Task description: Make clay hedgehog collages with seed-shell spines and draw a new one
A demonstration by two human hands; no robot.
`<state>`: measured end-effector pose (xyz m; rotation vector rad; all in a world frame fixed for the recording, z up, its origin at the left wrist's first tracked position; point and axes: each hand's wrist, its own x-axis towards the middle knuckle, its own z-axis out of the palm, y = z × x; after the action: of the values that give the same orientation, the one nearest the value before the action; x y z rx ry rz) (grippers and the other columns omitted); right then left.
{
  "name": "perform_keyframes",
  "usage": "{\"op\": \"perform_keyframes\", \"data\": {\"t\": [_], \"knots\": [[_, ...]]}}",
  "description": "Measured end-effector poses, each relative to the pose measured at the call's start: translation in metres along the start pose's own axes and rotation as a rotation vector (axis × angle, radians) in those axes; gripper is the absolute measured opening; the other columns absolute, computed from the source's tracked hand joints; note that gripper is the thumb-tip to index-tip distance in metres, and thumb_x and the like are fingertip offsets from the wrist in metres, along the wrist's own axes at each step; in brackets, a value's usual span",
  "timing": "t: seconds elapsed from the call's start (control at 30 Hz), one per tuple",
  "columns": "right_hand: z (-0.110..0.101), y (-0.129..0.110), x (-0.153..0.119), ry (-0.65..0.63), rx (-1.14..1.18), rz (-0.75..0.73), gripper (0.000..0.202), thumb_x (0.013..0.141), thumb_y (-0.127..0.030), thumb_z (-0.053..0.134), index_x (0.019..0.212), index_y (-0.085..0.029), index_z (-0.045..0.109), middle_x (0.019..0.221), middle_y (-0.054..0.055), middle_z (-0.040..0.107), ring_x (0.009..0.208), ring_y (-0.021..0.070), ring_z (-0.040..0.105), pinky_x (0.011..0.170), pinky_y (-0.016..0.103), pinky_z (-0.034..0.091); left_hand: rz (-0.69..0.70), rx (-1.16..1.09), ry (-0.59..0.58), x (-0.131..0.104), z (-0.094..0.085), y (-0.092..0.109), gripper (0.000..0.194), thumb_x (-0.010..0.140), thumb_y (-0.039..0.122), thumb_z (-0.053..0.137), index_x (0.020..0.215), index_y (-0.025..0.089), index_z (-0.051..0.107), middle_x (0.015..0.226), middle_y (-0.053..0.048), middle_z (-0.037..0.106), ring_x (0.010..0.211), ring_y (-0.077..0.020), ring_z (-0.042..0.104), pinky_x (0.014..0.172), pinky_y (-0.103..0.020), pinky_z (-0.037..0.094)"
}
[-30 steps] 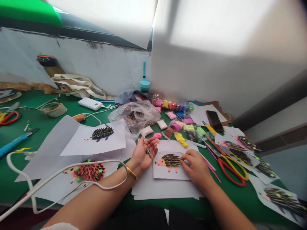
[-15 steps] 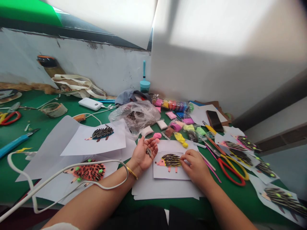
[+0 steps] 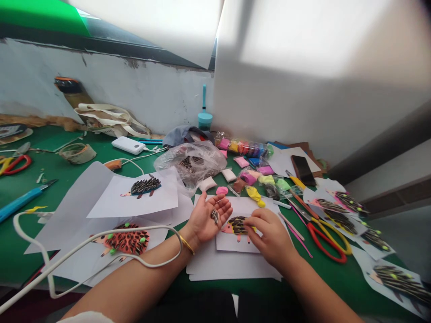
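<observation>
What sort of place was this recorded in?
Probably a craft workspace, perhaps a small workshop: the green table holds seed-covered hedgehog pictures, packets of coloured, clay-like material and scissors.

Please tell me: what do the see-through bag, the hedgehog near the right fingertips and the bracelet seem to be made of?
Bag: likely thin plastic, shiny, since it is crinkled and see-through.
Hedgehog: dark overlapping seeds on what may be clay, since the pink face looks smooth and matte.
Bracelet: perhaps polished metal, from its golden colour, though plastic is possible.
</observation>
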<state>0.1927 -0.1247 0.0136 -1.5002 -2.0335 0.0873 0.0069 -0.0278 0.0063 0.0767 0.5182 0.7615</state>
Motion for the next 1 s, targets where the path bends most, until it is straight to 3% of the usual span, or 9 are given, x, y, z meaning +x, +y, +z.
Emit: {"op": "perform_keyframes", "data": {"t": [0.1,0.23,0.33,0.5,0.6,0.7,0.87,1.0], "knots": [[0.01,-0.02,0.019,-0.067,-0.004,-0.099,0.017,0.09,-0.022,0.056,0.097,-0.026,0.07,0.087,0.005,0.063,0.083,0.0201,0.058,0.074,0.034,0.043,-0.07,0.032,-0.089,-0.003,-0.001,-0.002,0.052,0.093,0.058,0.039,0.104,0.012,0.059,0.093,-0.013,0.065,0.084,-0.0211,0.067,0.075,-0.034,0.057],[0.028,-0.033,0.043,-0.089,-0.074,-0.157,0.022,0.09,-0.02,0.057,0.107,-0.027,0.068,0.092,0.005,0.066,0.089,0.0211,0.058,0.078,0.035,0.041,-0.163,0.107,-0.187,-0.005,-0.003,0.0,0.057,0.092,0.063,0.033,0.109,0.014,0.059,0.085,-0.007,0.065,0.061,-0.015,0.063,0.051,-0.024,0.049],[0.036,-0.036,0.054,-0.067,-0.094,-0.169,0.015,0.091,-0.021,0.056,0.096,-0.024,0.07,0.087,0.004,0.067,0.09,0.0211,0.058,0.078,0.035,0.04,-0.17,0.112,-0.175,-0.007,-0.002,0.001,0.059,0.094,0.061,0.028,0.109,0.014,0.06,0.076,-0.004,0.063,0.056,-0.0131,0.061,0.047,-0.021,0.046],[0.023,-0.035,0.059,-0.055,0.009,-0.156,0.015,0.092,-0.02,0.052,0.092,-0.021,0.067,0.096,0.006,0.069,0.092,0.0211,0.06,0.078,0.034,0.043,-0.186,0.113,-0.22,-0.007,0.001,-0.001,0.059,0.094,0.062,0.028,0.103,0.013,0.06,0.073,-0.006,0.062,0.057,-0.0158,0.062,0.05,-0.024,0.05],[0.005,-0.021,0.052,0.065,0.086,-0.019,0.018,0.094,-0.02,0.047,0.096,-0.021,0.065,0.09,0.006,0.069,0.085,0.0199,0.062,0.077,0.033,0.046,-0.148,0.077,-0.189,-0.005,0.002,0.0,0.057,0.094,0.06,0.032,0.104,0.012,0.059,0.09,-0.013,0.066,0.08,-0.0213,0.068,0.072,-0.034,0.057],[-0.007,0.006,0.034,0.153,0.093,0.129,0.019,0.093,-0.021,0.048,0.098,-0.021,0.066,0.096,0.006,0.07,0.091,0.0211,0.063,0.083,0.035,0.048,-0.038,0.045,-0.051,-0.003,0.002,0.003,0.053,0.095,0.056,0.035,0.103,0.01,0.059,0.093,-0.014,0.066,0.087,-0.0219,0.068,0.084,-0.038,0.056],[-0.006,0.044,-0.008,0.06,0.097,0.376,0.016,0.088,-0.03,0.056,0.094,-0.023,0.069,0.091,0.005,0.071,0.081,0.0216,0.065,0.07,0.033,0.051,0.085,0.037,0.075,0.002,0.0,0.007,0.052,0.096,0.052,0.034,0.097,0.008,0.061,0.089,-0.014,0.067,0.073,-0.0166,0.067,0.076,-0.033,0.059],[-0.001,0.049,-0.03,-0.017,0.134,0.361,0.016,0.088,-0.031,0.055,0.087,-0.023,0.069,0.09,0.005,0.07,0.087,0.0219,0.063,0.077,0.034,0.05,0.093,0.043,0.098,0.005,-0.002,0.007,0.05,0.097,0.05,0.035,0.094,0.008,0.062,0.085,-0.014,0.067,0.069,-0.0162,0.067,0.071,-0.032,0.06]]}}
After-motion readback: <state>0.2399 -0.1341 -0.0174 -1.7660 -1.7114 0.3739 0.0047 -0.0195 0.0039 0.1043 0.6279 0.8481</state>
